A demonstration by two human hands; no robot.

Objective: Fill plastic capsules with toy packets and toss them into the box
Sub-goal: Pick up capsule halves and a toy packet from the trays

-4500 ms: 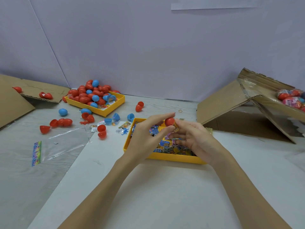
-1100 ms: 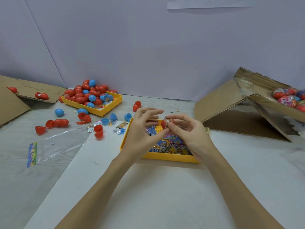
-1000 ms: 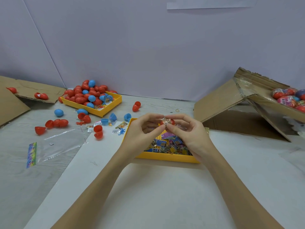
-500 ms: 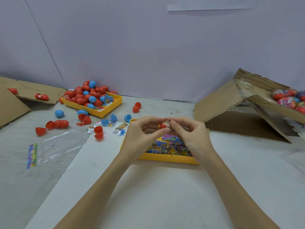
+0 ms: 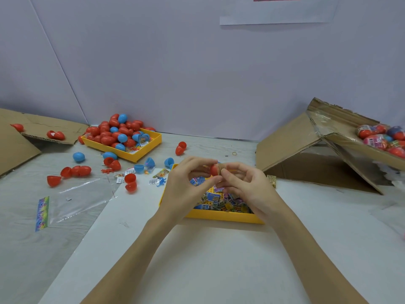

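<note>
Above the near yellow tray point(image 5: 221, 216) of toy packets, my left hand point(image 5: 186, 185) pinches a red capsule half point(image 5: 214, 170) between thumb and fingers. My right hand point(image 5: 247, 185) meets it from the right and pinches a small gold-brown packet point(image 5: 221, 168) at the capsule's mouth. Whether the packet sits inside the capsule I cannot tell. The cardboard box point(image 5: 359, 141) with several filled capsules stands at the far right.
A second yellow tray point(image 5: 140, 154) heaped with red and blue capsules sits at the back left. Loose capsule halves point(image 5: 130, 182) and small packets lie between the trays. A clear plastic bag point(image 5: 72, 198) lies left; flattened cardboard point(image 5: 26, 132) lies far left.
Both hands stay together over the near tray, working a packet against the red capsule. The fingers have shifted a little around it; the camera view has tilted slightly.
</note>
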